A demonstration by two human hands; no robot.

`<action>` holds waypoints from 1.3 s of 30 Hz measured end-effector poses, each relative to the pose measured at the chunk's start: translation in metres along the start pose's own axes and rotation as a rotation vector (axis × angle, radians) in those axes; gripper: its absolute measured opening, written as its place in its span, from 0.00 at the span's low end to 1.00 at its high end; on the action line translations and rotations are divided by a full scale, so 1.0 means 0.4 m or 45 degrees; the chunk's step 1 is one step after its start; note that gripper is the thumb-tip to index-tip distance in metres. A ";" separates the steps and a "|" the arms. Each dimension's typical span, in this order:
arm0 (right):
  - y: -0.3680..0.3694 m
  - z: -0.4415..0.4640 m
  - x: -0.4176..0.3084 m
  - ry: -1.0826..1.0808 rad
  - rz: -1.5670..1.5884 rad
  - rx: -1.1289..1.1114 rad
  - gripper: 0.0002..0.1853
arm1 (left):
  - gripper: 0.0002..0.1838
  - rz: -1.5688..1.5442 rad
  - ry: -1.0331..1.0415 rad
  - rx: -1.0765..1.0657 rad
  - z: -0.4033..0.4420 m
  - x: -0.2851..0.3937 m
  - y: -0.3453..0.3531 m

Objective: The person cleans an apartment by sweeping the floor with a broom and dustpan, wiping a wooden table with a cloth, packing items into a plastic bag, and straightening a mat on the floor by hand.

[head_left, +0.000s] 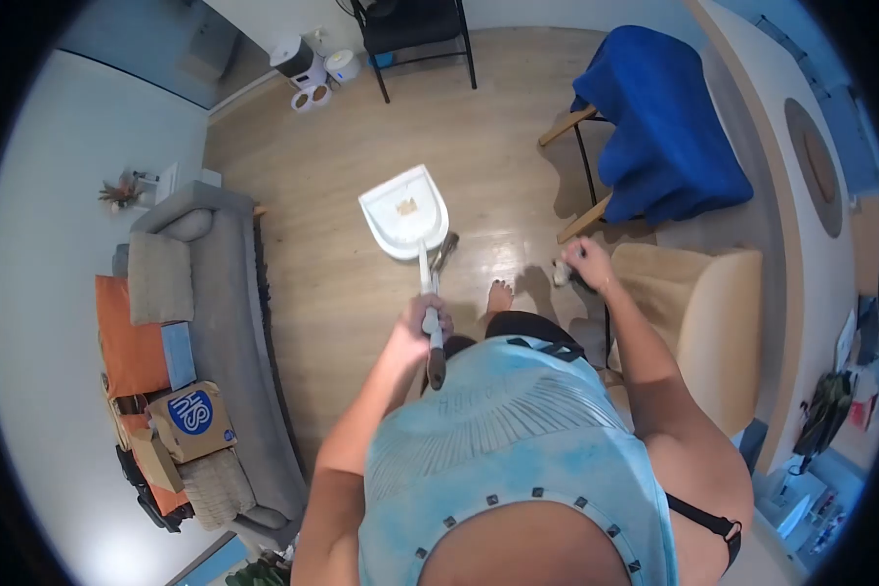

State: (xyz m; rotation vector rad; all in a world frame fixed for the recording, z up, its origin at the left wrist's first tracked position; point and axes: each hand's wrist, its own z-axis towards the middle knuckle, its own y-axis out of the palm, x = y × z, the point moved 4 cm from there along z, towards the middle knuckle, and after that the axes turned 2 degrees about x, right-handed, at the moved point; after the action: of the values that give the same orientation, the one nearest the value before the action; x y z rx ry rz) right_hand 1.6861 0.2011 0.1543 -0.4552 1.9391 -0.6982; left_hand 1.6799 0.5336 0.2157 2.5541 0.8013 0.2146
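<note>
My left hand (428, 317) is closed round the handle of a white dustpan (379, 223), held out in front of my body. A small light-brown scrap (406, 207) lies in the pan. Beside the dustpan's handle is a brush-like tool (445, 254), partly hidden; a dark-ended handle (437, 369) sticks out below the same hand. My right hand (588, 262) is out to the right near the beige chair (689, 313), its fingers curled together. A small whitish-grey thing (562, 272) shows at the fingertips, too small to name.
A grey sofa (230, 293) with cushions and a cardboard bag (193, 422) runs along the left. A blue cloth (664, 127) drapes a wooden-legged chair at the upper right. A black chair (415, 29) and a pet feeder (298, 61) stand at the back. My bare foot (499, 296) is on the wood floor (313, 186).
</note>
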 end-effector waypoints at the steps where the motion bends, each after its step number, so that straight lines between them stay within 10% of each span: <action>1: -0.008 0.069 -0.031 -0.038 0.014 0.015 0.16 | 0.10 0.044 -0.008 0.032 0.014 0.030 0.050; 9: -0.089 0.497 -0.292 -0.189 0.184 0.274 0.17 | 0.12 0.269 -0.115 -0.090 0.198 0.282 0.414; 15: -0.179 0.714 -0.356 0.197 0.726 0.450 0.14 | 0.10 0.589 -0.338 -0.084 0.398 0.519 0.683; 32: -0.519 1.109 -0.281 0.509 1.253 1.014 0.12 | 0.12 1.050 -0.594 0.004 0.764 0.673 1.499; 39: -0.950 1.449 -0.246 0.351 1.428 1.190 0.14 | 0.17 1.159 -0.665 -0.117 0.943 0.628 1.911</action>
State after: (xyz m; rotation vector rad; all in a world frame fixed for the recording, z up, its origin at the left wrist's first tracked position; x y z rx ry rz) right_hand 2.2554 -0.1912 0.2646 1.2538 1.5159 -0.7869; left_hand 2.3744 -0.0204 0.2395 2.5183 -0.5675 -0.1411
